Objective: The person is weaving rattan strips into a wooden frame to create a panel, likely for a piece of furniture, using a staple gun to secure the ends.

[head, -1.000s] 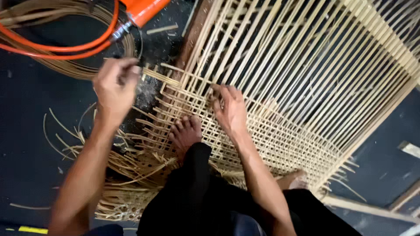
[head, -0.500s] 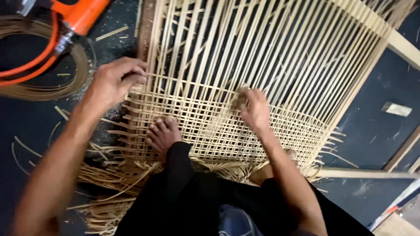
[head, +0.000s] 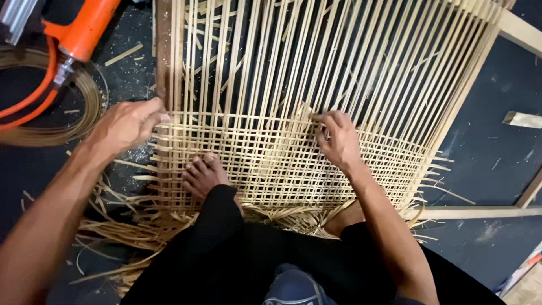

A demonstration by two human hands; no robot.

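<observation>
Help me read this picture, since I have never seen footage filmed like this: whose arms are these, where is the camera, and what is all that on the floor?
The camera sits on a person's head and looks down, so the arms are that person's own. They sit on a dark floor with a bare foot resting on a wooden frame strung with pale cane strips. The lower part is already woven into a grid. The left hand pinches a strip end at the frame's left edge; the right hand presses its fingertips into the weave further right. Beside the frame lie a coil of cane, an orange tool with an orange hose, and loose offcuts.
</observation>
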